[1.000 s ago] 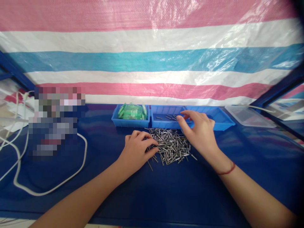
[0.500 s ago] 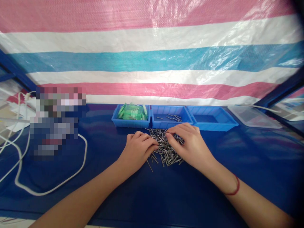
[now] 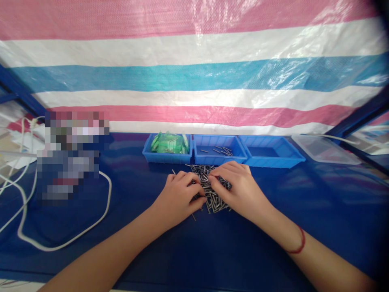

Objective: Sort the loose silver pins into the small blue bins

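A heap of small metal pins (image 3: 209,190) lies on the blue table (image 3: 212,243), just in front of three blue bins. My left hand (image 3: 179,198) rests on the heap's left side, fingers curled down into the pins. My right hand (image 3: 240,190) covers the heap's right side, fingers curled and pinching among the pins. What either hand grips is hidden under the fingers. A red string circles my right wrist (image 3: 299,245).
The left bin (image 3: 167,151) holds green parts, the middle bin (image 3: 217,152) a few pins, the right bin (image 3: 270,156) looks bare. A clear lid (image 3: 322,149) lies at the right. A white cable (image 3: 63,239) loops at the left. A striped tarp hangs behind.
My right hand came back from over the middle bin down onto the pin heap. Both hands have drawn closer together over the pins.
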Motion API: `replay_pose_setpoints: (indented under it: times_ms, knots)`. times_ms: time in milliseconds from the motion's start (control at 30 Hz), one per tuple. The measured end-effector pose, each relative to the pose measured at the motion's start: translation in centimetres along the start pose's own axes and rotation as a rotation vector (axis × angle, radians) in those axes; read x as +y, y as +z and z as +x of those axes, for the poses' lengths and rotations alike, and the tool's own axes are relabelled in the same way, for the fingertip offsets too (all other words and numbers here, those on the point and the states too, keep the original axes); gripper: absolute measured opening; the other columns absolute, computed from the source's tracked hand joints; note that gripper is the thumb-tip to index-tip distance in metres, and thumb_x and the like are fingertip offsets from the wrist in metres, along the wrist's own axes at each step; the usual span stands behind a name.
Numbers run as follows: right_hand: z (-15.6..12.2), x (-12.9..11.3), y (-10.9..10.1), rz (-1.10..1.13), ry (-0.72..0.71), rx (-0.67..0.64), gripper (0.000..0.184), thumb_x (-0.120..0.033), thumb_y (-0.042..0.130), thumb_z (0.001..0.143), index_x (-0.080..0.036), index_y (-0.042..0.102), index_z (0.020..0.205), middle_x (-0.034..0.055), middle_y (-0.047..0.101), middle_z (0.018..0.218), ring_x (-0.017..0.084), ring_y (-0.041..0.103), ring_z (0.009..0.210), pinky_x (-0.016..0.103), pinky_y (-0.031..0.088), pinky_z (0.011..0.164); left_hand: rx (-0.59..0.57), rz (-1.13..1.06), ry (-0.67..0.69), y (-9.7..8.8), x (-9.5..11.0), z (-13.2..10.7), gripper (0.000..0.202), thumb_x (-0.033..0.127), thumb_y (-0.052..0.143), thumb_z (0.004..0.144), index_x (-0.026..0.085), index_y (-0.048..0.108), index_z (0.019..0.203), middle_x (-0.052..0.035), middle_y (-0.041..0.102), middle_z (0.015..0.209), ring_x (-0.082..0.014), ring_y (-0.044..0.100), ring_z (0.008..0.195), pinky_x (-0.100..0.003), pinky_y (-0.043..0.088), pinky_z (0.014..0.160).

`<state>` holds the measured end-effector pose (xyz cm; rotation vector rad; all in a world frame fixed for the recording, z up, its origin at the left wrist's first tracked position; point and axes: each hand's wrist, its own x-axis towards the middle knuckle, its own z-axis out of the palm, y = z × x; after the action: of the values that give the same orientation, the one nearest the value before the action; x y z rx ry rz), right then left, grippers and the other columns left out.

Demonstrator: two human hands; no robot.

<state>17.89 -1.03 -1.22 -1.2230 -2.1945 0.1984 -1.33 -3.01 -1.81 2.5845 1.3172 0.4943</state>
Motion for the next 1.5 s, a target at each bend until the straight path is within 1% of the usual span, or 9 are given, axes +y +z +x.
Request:
replay_pose_setpoints:
  times_ms: [100,300,500,600,733,967,1133,1267,1500]
  knots:
    - [0.0,0.1,0.3,0.005,-0.007,-0.011,0.014,-0.023,0.055,0.088,-0.022,0.066,0.080,-0.0006,0.070,0.086,0.019,0.059,0.086,0.036,0.033,0.081,0.002,0.013,-0.014,0.2,0.1,-0.1,0.010,0.031,0.059,0.087,0.022,0.065,0.085,-0.0009,0.062,0.104,-0.0208,0.051,0.098,-0.036,0.031,0.077]
    - [-0.1,0.1,0.5,-0.004,-0.017,-0.038,0.013,-0.023,0.055,0.087,-0.022,0.065,0.080,0.0002,0.070,0.084,0.019,0.059,0.085,0.035,0.033,0.080,0.020,0.024,-0.024,0.4,0.4,-0.1,0.016,0.037,0.062,0.085,0.021,0.064,0.087,-0.0009,0.062,0.103,-0.0217,0.050,0.099,-0.038,0.031,0.080]
    - [-0.1,-0.1,0.4,0.008,-0.006,-0.062,0.014,-0.022,0.054,0.087,-0.022,0.065,0.079,-0.0001,0.069,0.082,0.019,0.058,0.085,0.036,0.033,0.081,0.018,0.082,-0.024,0.4,0.6,-0.1,0.016,0.028,0.051,0.092,0.021,0.065,0.086,-0.0013,0.063,0.103,-0.0209,0.050,0.097,-0.038,0.031,0.079]
    - [-0.1,-0.1,0.4,0.015,-0.006,-0.065,0.014,-0.023,0.054,0.088,-0.022,0.064,0.078,-0.0003,0.069,0.082,0.019,0.058,0.084,0.036,0.033,0.081,0.016,0.080,0.002,0.0,0.7,-0.1,0.020,0.033,0.050,0.093,0.021,0.065,0.088,-0.0026,0.062,0.106,-0.0217,0.050,0.098,-0.038,0.032,0.080]
    - [-0.1,0.0,0.3,0.018,-0.017,-0.056,0.014,-0.023,0.054,0.088,-0.022,0.065,0.078,-0.0004,0.069,0.083,0.018,0.058,0.084,0.036,0.032,0.081,-0.034,0.093,0.038,-0.9,0.9,-0.3,0.025,0.043,0.059,0.086,0.020,0.065,0.092,-0.0053,0.060,0.108,-0.0234,0.049,0.098,-0.037,0.033,0.079]
    - [-0.1,-0.1,0.1,-0.002,-0.046,-0.061,0.015,-0.023,0.053,0.088,-0.022,0.065,0.079,0.0003,0.070,0.083,0.018,0.059,0.085,0.036,0.033,0.079,-0.144,0.133,0.074,-1.1,0.7,-0.3,0.016,0.034,0.057,0.090,0.021,0.064,0.096,-0.0023,0.062,0.100,-0.0190,0.053,0.093,-0.033,0.032,0.076]
    - [0.0,-0.3,0.0,-0.013,-0.039,-0.058,0.015,-0.022,0.054,0.088,-0.022,0.065,0.078,0.0006,0.070,0.082,0.018,0.059,0.084,0.035,0.033,0.079,-0.118,0.147,0.160,-1.2,0.6,-0.3,0.012,0.030,0.056,0.091,0.022,0.064,0.094,-0.0010,0.062,0.097,-0.0157,0.055,0.088,-0.031,0.031,0.076]
    - [0.0,-0.4,-0.1,-0.005,-0.030,-0.068,0.015,-0.022,0.054,0.088,-0.022,0.065,0.077,0.0005,0.070,0.082,0.019,0.059,0.085,0.035,0.033,0.079,-0.142,0.134,0.254,-1.2,0.7,-0.3,0.015,0.036,0.060,0.089,0.023,0.064,0.097,0.0001,0.062,0.098,-0.0146,0.055,0.086,-0.029,0.032,0.075]
    - [0.1,-0.3,-0.1,0.001,-0.032,-0.062,0.016,-0.022,0.053,0.089,-0.021,0.065,0.077,0.0015,0.070,0.082,0.019,0.058,0.084,0.036,0.032,0.079,-0.111,0.170,0.289,-0.5,0.6,-0.2,0.012,0.028,0.055,0.092,0.022,0.065,0.090,0.0000,0.064,0.090,-0.0145,0.055,0.083,-0.030,0.031,0.073]
